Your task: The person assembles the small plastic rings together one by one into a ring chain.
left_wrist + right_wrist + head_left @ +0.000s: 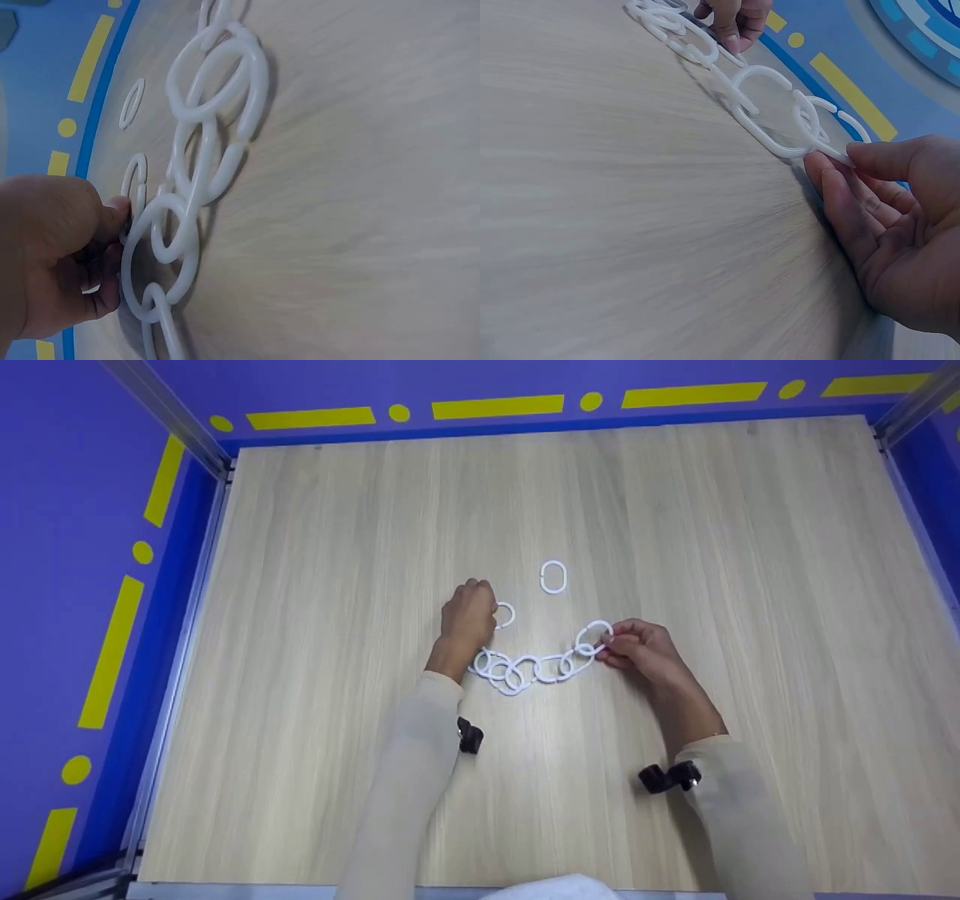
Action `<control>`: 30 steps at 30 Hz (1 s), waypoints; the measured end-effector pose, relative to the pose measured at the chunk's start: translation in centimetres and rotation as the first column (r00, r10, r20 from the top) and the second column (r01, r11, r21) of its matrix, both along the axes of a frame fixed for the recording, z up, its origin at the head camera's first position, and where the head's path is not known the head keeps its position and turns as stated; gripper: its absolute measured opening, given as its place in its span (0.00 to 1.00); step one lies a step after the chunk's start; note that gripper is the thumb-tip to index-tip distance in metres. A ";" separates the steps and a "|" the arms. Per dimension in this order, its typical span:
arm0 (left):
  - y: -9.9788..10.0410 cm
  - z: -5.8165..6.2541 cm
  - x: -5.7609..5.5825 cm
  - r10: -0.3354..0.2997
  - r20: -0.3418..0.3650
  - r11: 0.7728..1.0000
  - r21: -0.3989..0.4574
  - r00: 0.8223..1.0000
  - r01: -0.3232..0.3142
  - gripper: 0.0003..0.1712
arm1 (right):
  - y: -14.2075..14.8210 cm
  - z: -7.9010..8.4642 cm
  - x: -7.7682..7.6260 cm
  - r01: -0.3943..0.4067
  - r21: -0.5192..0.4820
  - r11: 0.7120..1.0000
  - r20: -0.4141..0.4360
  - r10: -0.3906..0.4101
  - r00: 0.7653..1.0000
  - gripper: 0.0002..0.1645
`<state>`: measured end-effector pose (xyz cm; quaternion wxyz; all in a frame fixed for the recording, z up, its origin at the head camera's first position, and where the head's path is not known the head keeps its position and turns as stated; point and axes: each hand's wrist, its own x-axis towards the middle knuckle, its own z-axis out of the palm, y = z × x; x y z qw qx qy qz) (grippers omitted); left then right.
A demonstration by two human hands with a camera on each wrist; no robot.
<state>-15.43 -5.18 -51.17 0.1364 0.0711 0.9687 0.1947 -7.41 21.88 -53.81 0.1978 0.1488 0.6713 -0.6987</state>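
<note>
A chain of white plastic links curves across the wooden table between the two hands. My right hand pinches the chain's right end link between thumb and fingers, raised slightly at that end; its split shows in the right wrist view. To the left, my left hand holds a separate white link by its side, just beyond the chain. In the left wrist view the thumb lies against that link, and the fingertips are partly hidden behind the chain.
Another loose oval link lies flat on the table, beyond the hands. Blue walls with yellow marks stand along the back and left edges. A black wrist camera sits at the left sleeve, another camera at the right.
</note>
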 end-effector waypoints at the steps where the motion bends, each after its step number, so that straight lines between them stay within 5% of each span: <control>1: 0.1 -0.1 0.1 0.007 0.005 0.999 0.033 1.000 -0.007 0.06 | 0.0 0.0 0.0 0.000 -0.005 1.000 0.000 0.000 1.000 0.03; 3: 0.2 -0.2 0.5 0.040 0.029 0.988 0.149 0.999 -0.044 0.06 | 0.0 0.1 0.0 0.004 -0.015 1.000 0.003 -0.004 1.000 0.03; 5: 0.5 -0.3 1.0 0.082 0.047 0.951 0.296 0.995 -0.093 0.07 | 0.1 0.2 0.0 0.002 -0.023 1.000 0.003 -0.002 1.000 0.03; 11: 2.9 -0.8 2.6 0.105 0.147 0.743 0.646 0.984 -0.175 0.11 | 0.1 0.3 -0.1 -0.010 0.003 1.000 -0.002 0.010 1.000 0.05; 14: 4.1 -1.1 3.3 0.066 0.202 0.677 0.711 0.977 -0.193 0.09 | 0.0 0.3 -0.1 -0.010 0.023 1.000 0.008 0.010 1.000 0.05; 17: 4.8 -1.3 3.9 0.037 0.232 0.658 0.726 0.972 -0.199 0.06 | -0.1 0.3 0.0 -0.017 0.037 0.999 0.014 0.017 1.000 0.07; 25: 5.0 -1.6 4.7 -0.037 0.239 0.658 0.737 0.970 -0.156 0.06 | -0.1 0.5 -0.1 0.007 0.062 0.998 0.030 -0.009 1.000 0.11; 30: 5.0 -1.7 4.8 -0.085 0.171 0.682 0.728 0.982 -0.068 0.05 | -0.1 0.4 -0.2 0.022 0.070 0.997 0.047 -0.025 0.999 0.08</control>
